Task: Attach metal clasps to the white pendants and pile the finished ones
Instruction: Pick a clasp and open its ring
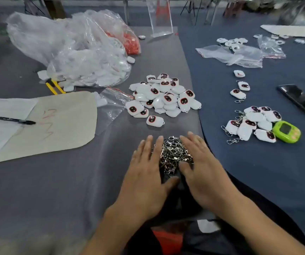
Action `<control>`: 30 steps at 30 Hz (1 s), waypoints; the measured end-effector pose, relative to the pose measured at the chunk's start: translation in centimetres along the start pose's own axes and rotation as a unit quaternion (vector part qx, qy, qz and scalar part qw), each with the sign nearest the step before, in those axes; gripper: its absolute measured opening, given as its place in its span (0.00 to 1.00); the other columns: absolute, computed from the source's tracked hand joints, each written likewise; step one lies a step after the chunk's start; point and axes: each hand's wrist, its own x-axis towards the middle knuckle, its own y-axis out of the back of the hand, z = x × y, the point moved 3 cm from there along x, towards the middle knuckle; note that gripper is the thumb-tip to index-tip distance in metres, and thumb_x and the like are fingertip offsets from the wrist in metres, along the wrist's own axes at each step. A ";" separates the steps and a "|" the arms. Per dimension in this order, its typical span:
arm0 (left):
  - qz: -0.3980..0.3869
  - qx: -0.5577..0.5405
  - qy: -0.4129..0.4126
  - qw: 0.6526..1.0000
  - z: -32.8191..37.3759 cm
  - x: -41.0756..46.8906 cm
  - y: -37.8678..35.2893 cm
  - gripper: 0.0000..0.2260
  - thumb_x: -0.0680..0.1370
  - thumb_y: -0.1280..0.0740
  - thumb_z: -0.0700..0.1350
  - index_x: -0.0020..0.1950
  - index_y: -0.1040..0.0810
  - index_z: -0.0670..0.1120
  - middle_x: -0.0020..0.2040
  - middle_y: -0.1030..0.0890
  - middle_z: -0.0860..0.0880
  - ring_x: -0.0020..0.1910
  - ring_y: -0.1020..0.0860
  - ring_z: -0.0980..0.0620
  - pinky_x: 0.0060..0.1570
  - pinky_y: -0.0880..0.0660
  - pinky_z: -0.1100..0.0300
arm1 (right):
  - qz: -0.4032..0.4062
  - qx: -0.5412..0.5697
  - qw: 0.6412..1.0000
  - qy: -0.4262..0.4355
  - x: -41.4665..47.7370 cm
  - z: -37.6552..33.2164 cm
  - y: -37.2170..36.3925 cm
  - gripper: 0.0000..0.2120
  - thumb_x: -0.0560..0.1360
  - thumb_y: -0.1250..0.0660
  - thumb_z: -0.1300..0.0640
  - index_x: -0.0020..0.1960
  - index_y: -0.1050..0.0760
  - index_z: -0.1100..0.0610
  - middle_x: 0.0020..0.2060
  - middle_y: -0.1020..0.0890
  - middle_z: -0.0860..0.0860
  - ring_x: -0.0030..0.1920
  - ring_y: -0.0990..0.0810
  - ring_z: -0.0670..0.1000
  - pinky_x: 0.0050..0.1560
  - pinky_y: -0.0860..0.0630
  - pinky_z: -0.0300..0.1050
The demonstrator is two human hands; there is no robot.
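Two hands lie flat near the near edge of the surface, about its middle: the left hand and the right hand. Their fingers are straight and they grip nothing. Between them sits a heap of clasps. The inner side of each hand touches the heap, and the right thumb lies over its near right part.

Just beyond the heap one pendant lies alone, and behind it, toward the middle of the surface, is the heap of pendants without clasps.

To the right, on the darker cloth, is the pile of finished pendants, with clasps showing along its left side. A green gadget touches the pile's right side. Beyond the pile three more pendants lie in a loose row, and a phone lies near the right edge.

On the left side lies a card with paper over its left part and a pen on the paper. Beyond the card are a yellow tool and, toward the far left corner, a big clear bag.
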 end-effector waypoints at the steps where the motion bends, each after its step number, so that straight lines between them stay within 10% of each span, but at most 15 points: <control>1: -0.015 0.031 -0.014 0.999 0.1 0.8 -0.5 0.43 0.79 0.39 0.64 0.81 0.66 0.57 0.82 0.63 0.53 0.80 0.64 0.54 0.79 0.62 0.57 | -0.009 -0.009 1.000 -0.001 0.8 0.0 -1.0 0.30 0.84 0.39 0.56 0.83 0.44 0.48 0.83 0.49 0.44 0.82 0.56 0.42 0.75 0.63 0.32; 7: -0.045 0.109 -0.043 0.992 -0.6 4.2 -1.8 0.41 0.79 0.40 0.52 0.81 0.67 0.48 0.82 0.65 0.48 0.80 0.66 0.49 0.79 0.65 0.52 | -0.028 -0.004 1.000 0.001 5.4 -0.3 -4.6 0.26 0.86 0.48 0.56 0.83 0.45 0.51 0.83 0.45 0.49 0.82 0.53 0.47 0.75 0.66 0.37; 19: 0.008 0.027 -0.028 0.999 -4.0 10.9 1.5 0.31 0.80 0.38 0.49 0.81 0.45 0.46 0.81 0.41 0.48 0.80 0.45 0.52 0.79 0.52 0.51 | -0.050 0.067 0.996 0.027 12.0 -4.7 -2.9 0.16 0.81 0.41 0.63 0.64 0.21 0.55 0.60 0.18 0.52 0.61 0.24 0.51 0.64 0.30 0.47; 23: 0.037 -0.057 -0.046 0.997 -3.8 11.0 1.7 0.26 0.81 0.37 0.58 0.77 0.33 0.51 0.76 0.31 0.53 0.76 0.37 0.55 0.79 0.51 0.52 | 0.037 0.076 0.996 -0.011 8.8 -1.7 0.0 0.16 0.82 0.39 0.58 0.68 0.24 0.51 0.63 0.21 0.47 0.62 0.25 0.48 0.58 0.35 0.37; 30: 0.024 -0.059 -0.077 0.995 -1.7 12.7 0.5 0.26 0.81 0.35 0.52 0.78 0.33 0.49 0.78 0.32 0.51 0.77 0.38 0.55 0.77 0.49 0.61 | 0.043 -0.083 0.994 -0.060 6.0 0.9 -2.7 0.29 0.84 0.42 0.48 0.81 0.42 0.57 0.81 0.40 0.53 0.81 0.46 0.54 0.80 0.49 0.51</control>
